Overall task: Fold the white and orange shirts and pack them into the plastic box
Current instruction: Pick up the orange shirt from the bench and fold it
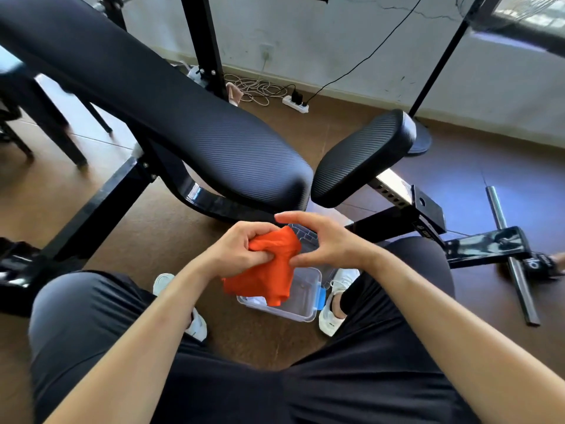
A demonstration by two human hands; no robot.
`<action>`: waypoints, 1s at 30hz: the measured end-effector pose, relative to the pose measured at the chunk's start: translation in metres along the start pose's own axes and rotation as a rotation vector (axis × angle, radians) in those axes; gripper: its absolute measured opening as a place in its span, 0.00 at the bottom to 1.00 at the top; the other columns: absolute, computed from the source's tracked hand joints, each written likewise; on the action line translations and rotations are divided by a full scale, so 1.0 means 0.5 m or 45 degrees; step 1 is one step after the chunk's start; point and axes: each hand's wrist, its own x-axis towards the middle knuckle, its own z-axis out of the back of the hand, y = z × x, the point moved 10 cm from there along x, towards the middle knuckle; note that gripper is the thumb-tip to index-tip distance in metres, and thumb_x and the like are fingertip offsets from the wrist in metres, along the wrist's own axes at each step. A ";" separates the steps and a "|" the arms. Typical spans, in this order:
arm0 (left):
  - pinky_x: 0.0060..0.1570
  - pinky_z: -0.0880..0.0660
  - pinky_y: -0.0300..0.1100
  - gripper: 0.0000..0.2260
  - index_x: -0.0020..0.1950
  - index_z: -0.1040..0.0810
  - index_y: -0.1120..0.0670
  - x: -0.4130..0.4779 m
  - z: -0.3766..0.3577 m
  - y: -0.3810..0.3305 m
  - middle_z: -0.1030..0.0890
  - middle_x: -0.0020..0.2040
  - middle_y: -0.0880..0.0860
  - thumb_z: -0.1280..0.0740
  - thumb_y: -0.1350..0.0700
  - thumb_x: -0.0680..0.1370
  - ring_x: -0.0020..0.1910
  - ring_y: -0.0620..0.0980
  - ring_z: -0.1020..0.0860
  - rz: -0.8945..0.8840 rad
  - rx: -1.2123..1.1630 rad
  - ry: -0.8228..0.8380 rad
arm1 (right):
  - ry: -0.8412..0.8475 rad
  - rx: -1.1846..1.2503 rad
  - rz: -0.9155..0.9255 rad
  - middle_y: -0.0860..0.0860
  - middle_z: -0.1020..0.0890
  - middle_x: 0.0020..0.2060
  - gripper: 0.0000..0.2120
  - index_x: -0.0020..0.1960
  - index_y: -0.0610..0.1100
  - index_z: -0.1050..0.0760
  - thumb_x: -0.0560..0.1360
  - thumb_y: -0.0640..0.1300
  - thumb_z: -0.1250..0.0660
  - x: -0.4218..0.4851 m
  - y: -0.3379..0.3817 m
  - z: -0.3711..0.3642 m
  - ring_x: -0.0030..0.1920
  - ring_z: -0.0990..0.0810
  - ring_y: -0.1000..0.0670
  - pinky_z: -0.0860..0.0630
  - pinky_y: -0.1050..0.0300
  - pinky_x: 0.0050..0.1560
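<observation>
My left hand (241, 247) grips the bunched top of the small orange shirt (269, 275), which hangs down over the clear plastic box (307, 313) on the floor between my feet. My right hand (321, 240) is at the shirt's right edge, thumb touching the cloth, fingers curved above it. A bit of white cloth (256, 300), probably the white shirt, shows inside the box at its left, mostly hidden by the orange shirt. The box has a blue clip (320, 298) on its right side.
A black padded weight bench (214, 139) with its seat pad (363, 157) stands right beyond my hands. Its steel frame (477, 243) runs right along the floor. The clear box lid (301, 235) lies behind the box. A power strip (295, 104) with cables lies by the wall.
</observation>
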 end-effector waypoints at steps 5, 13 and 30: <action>0.44 0.26 0.41 0.18 0.57 0.18 0.57 -0.005 0.026 0.010 0.17 0.43 0.53 0.33 0.66 0.69 0.41 0.45 0.23 0.034 0.021 -0.021 | 0.005 0.178 -0.029 0.49 0.17 0.57 0.30 0.69 0.47 0.27 0.69 0.39 0.21 0.014 0.013 -0.045 0.58 0.19 0.52 0.22 0.52 0.61; 0.50 0.25 0.31 0.12 0.59 0.19 0.56 -0.007 0.084 0.060 0.16 0.50 0.56 0.26 0.63 0.76 0.46 0.40 0.21 0.108 0.024 -0.287 | -0.065 0.473 -0.022 0.50 0.20 0.65 0.37 0.77 0.52 0.35 0.74 0.33 0.27 -0.016 0.006 -0.051 0.64 0.20 0.48 0.24 0.48 0.66; 0.58 0.24 0.41 0.32 0.68 0.27 0.42 0.004 0.009 0.037 0.21 0.59 0.41 0.19 0.48 0.67 0.59 0.42 0.22 -0.107 0.319 -0.328 | -0.390 0.601 -0.108 0.54 0.18 0.59 0.26 0.67 0.51 0.23 0.71 0.39 0.25 -0.032 -0.042 0.020 0.63 0.20 0.50 0.23 0.42 0.65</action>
